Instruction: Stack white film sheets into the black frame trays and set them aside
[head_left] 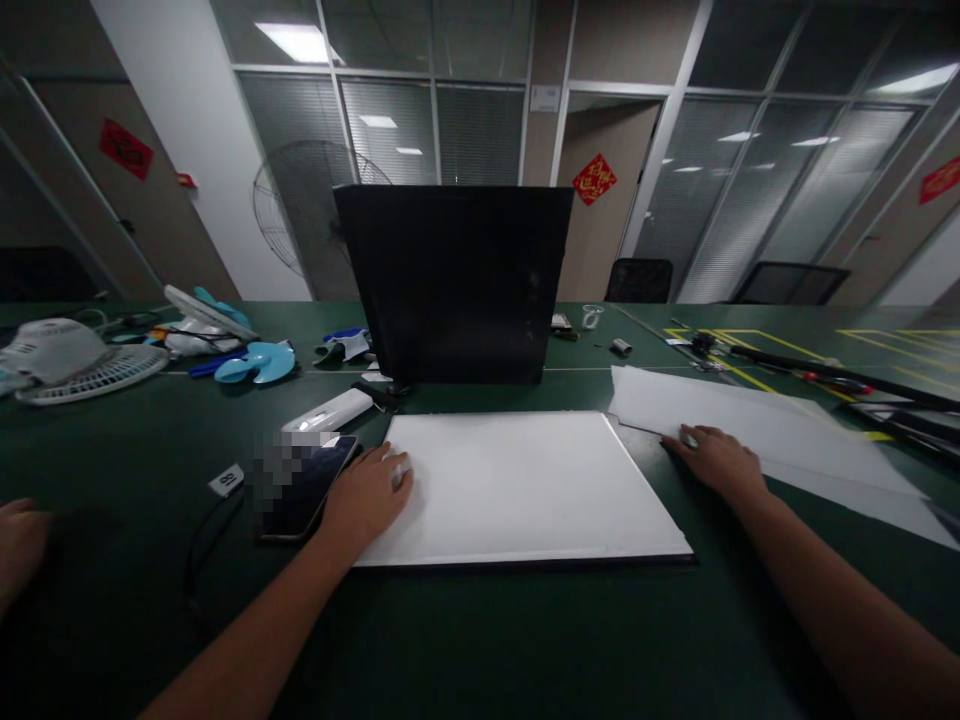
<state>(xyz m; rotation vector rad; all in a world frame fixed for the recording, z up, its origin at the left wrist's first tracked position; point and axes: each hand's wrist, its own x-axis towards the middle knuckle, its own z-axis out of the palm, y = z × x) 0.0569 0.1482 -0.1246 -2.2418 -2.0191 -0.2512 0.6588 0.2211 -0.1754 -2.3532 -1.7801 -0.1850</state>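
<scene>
A flat white rectangular panel (517,490) with a dark near edge lies on the green table in front of me. My left hand (371,495) is closed at its left edge, thumb and fingers bent over the white surface. Something small and pale shows between these fingertips; what it is cannot be made out. To the right of the panel, several thin white sheets (757,415) lie slightly fanned. My right hand (716,455) is closed on their near left edge, with a similar pale spot at its fingers. A phone (307,490) lies beside my left wrist.
A black screen-like panel (457,285) stands upright behind the white one. White fan parts (97,370) and a blue fan blade (256,363) lie at left. Dark strips (847,375) and a screwdriver lie at right. Another person's hand (22,545) is at the left edge.
</scene>
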